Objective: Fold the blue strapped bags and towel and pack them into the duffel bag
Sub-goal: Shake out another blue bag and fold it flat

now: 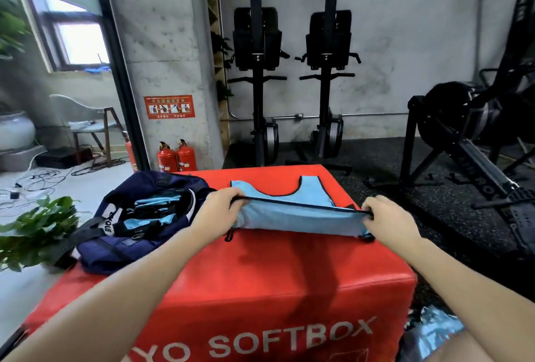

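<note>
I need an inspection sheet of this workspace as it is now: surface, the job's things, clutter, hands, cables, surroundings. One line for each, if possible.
Surface: red soft box, printed SOFTBOX on its front side.
Job's things: light blue strapped bag lies on the box top, near edge lifted; navy duffel bag stands open at the left, with light blue folded pieces inside.
Clutter: more light blue fabric on the floor at lower right.
Hands: left hand and right hand each grip one end of the bag's black-trimmed edge.
Cables: loose wires on the floor at far left.
Surroundings: two fire extinguishers, two upright rowing machines, green plant, chair.
</note>
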A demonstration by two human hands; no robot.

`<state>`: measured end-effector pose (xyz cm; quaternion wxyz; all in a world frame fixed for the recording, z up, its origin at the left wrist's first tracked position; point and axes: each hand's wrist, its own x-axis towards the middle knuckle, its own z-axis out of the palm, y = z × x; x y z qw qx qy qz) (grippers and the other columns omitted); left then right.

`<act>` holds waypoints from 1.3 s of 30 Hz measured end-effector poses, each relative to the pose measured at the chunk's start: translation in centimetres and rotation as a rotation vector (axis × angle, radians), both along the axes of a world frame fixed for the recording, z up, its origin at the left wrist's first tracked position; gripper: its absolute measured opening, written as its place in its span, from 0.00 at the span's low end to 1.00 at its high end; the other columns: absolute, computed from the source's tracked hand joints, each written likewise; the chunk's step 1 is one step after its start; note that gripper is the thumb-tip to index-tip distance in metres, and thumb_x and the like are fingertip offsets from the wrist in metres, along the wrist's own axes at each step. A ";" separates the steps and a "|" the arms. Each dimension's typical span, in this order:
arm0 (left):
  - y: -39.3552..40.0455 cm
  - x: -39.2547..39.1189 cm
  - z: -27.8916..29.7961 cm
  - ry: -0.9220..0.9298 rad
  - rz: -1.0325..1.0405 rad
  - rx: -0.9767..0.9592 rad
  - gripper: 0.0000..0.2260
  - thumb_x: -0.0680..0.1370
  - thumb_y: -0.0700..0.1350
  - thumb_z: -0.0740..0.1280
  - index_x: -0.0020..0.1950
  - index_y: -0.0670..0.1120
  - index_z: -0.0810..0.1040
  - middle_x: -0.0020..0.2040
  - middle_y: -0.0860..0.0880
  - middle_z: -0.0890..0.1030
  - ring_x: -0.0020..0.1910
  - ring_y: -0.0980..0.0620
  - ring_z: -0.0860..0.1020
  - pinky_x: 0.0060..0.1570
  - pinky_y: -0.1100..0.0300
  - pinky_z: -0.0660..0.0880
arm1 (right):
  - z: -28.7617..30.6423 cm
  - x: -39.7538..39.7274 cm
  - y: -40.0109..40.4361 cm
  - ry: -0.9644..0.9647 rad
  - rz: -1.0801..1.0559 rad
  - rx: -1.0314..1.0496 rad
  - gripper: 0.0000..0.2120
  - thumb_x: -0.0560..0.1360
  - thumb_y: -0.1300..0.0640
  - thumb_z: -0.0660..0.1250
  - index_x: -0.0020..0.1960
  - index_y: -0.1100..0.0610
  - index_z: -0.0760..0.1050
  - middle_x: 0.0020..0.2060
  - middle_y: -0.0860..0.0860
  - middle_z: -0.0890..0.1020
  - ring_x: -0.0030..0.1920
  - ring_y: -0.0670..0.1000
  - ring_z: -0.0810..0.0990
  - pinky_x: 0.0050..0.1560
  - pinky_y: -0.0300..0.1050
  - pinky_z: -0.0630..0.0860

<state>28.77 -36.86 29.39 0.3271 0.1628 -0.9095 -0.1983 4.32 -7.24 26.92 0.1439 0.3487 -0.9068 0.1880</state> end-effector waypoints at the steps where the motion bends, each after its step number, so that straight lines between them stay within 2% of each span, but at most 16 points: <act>1: -0.2 -0.3 2.4 0.038 0.010 -0.026 0.05 0.79 0.41 0.68 0.50 0.48 0.83 0.47 0.53 0.84 0.49 0.54 0.80 0.52 0.61 0.72 | 2.2 -0.3 0.0 0.003 -0.013 -0.068 0.08 0.72 0.57 0.67 0.51 0.52 0.78 0.48 0.51 0.78 0.52 0.58 0.79 0.45 0.49 0.73; 3: -0.4 -0.6 7.4 0.113 0.032 -0.091 0.08 0.80 0.38 0.65 0.53 0.47 0.83 0.51 0.50 0.84 0.53 0.51 0.80 0.57 0.57 0.73 | 7.1 -0.5 0.2 0.033 -0.006 -0.224 0.10 0.72 0.58 0.68 0.52 0.52 0.81 0.49 0.52 0.81 0.53 0.58 0.80 0.51 0.51 0.77; 6: -0.4 -0.6 15.0 0.230 0.087 -0.179 0.13 0.80 0.34 0.60 0.58 0.43 0.81 0.57 0.44 0.83 0.58 0.45 0.79 0.62 0.54 0.72 | 14.6 -0.9 0.5 0.124 0.062 -0.440 0.12 0.74 0.62 0.67 0.56 0.55 0.82 0.52 0.56 0.84 0.56 0.59 0.81 0.59 0.53 0.76; 8: -0.1 -0.1 20.0 0.318 0.111 -0.213 0.11 0.81 0.35 0.60 0.58 0.42 0.81 0.56 0.44 0.82 0.57 0.45 0.79 0.59 0.56 0.71 | 19.7 -0.5 1.0 0.156 0.101 -0.529 0.12 0.76 0.65 0.66 0.57 0.57 0.82 0.53 0.56 0.84 0.55 0.58 0.80 0.55 0.45 0.72; 11: 0.5 1.2 26.3 0.400 0.122 -0.197 0.06 0.82 0.39 0.63 0.52 0.44 0.79 0.48 0.48 0.81 0.50 0.47 0.78 0.48 0.59 0.68 | 26.3 0.2 1.7 0.169 0.130 -0.623 0.11 0.79 0.66 0.64 0.58 0.59 0.81 0.49 0.55 0.83 0.49 0.57 0.79 0.46 0.36 0.66; 15: 0.6 3.6 32.7 0.499 0.135 -0.174 0.08 0.80 0.47 0.69 0.42 0.47 0.77 0.36 0.54 0.77 0.38 0.53 0.73 0.40 0.61 0.62 | 33.0 0.5 2.4 0.207 0.160 -0.715 0.10 0.80 0.61 0.67 0.59 0.62 0.80 0.52 0.57 0.83 0.51 0.53 0.77 0.53 0.40 0.66; 17: 0.2 4.7 34.9 0.475 0.154 -0.175 0.12 0.79 0.51 0.71 0.38 0.51 0.74 0.33 0.54 0.75 0.35 0.56 0.71 0.40 0.58 0.62 | 35.3 0.2 2.6 0.206 0.174 -0.662 0.10 0.79 0.57 0.69 0.57 0.61 0.81 0.48 0.55 0.83 0.51 0.54 0.79 0.53 0.41 0.67; 20: -1.3 5.5 36.9 0.398 0.169 -0.188 0.12 0.76 0.55 0.73 0.39 0.50 0.77 0.34 0.53 0.77 0.36 0.54 0.73 0.39 0.55 0.66 | 37.3 -0.2 2.5 0.139 0.219 -0.527 0.03 0.79 0.52 0.70 0.49 0.51 0.81 0.42 0.45 0.82 0.49 0.51 0.79 0.52 0.42 0.68; 24: -4.3 4.8 37.2 0.212 0.072 -0.108 0.09 0.74 0.51 0.76 0.41 0.48 0.82 0.35 0.51 0.80 0.34 0.55 0.74 0.39 0.58 0.70 | 38.1 -1.9 1.3 0.069 0.254 -0.383 0.06 0.76 0.49 0.72 0.40 0.43 0.80 0.36 0.37 0.82 0.44 0.45 0.80 0.47 0.43 0.70; 26: -6.1 3.7 36.8 0.106 0.022 -0.009 0.07 0.76 0.48 0.75 0.42 0.45 0.83 0.35 0.51 0.79 0.33 0.56 0.73 0.37 0.60 0.69 | 38.0 -3.2 0.1 0.011 0.257 -0.302 0.05 0.76 0.49 0.72 0.42 0.46 0.81 0.27 0.39 0.81 0.34 0.44 0.78 0.39 0.40 0.70; 28: -7.9 2.2 36.5 -0.010 0.022 0.094 0.08 0.77 0.47 0.74 0.44 0.43 0.82 0.35 0.49 0.76 0.32 0.55 0.70 0.31 0.61 0.66 | 37.7 -5.1 -1.5 -0.094 0.234 -0.258 0.05 0.78 0.53 0.71 0.46 0.54 0.82 0.21 0.46 0.76 0.22 0.44 0.72 0.29 0.38 0.66; 30: -9.7 0.3 36.4 -0.102 0.027 0.172 0.08 0.76 0.47 0.74 0.45 0.42 0.81 0.33 0.48 0.73 0.29 0.55 0.67 0.27 0.61 0.62 | 37.6 -6.8 -3.5 -0.221 0.216 -0.227 0.06 0.79 0.58 0.69 0.50 0.62 0.80 0.24 0.52 0.74 0.22 0.45 0.75 0.24 0.38 0.63; 32: -10.7 -1.6 36.8 -0.142 0.060 0.187 0.08 0.76 0.45 0.74 0.45 0.41 0.80 0.32 0.48 0.73 0.26 0.55 0.68 0.25 0.62 0.61 | 37.8 -8.0 -5.4 -0.311 0.195 -0.225 0.06 0.81 0.62 0.67 0.52 0.66 0.78 0.31 0.56 0.78 0.32 0.50 0.85 0.22 0.38 0.67; 35: -12.0 -4.6 39.0 -0.007 0.096 0.239 0.05 0.76 0.40 0.74 0.47 0.41 0.79 0.36 0.44 0.82 0.29 0.51 0.81 0.23 0.64 0.71 | 39.4 -10.0 -8.5 -0.364 0.214 -0.419 0.05 0.81 0.65 0.64 0.51 0.67 0.75 0.46 0.66 0.83 0.40 0.58 0.87 0.33 0.44 0.82; 37: -13.0 -6.1 40.9 0.172 0.084 0.331 0.06 0.76 0.39 0.74 0.49 0.40 0.79 0.43 0.39 0.85 0.34 0.47 0.85 0.30 0.61 0.80 | 41.1 -10.8 -10.1 -0.242 0.211 -0.550 0.04 0.81 0.64 0.65 0.51 0.65 0.76 0.49 0.66 0.83 0.44 0.59 0.86 0.44 0.49 0.84; 39: -13.7 -6.8 42.6 0.311 0.069 0.319 0.06 0.75 0.38 0.75 0.49 0.38 0.81 0.47 0.36 0.85 0.38 0.45 0.85 0.40 0.55 0.84 | 42.4 -11.0 -11.0 -0.103 0.189 -0.640 0.04 0.81 0.63 0.65 0.50 0.64 0.77 0.50 0.63 0.83 0.46 0.58 0.86 0.52 0.50 0.82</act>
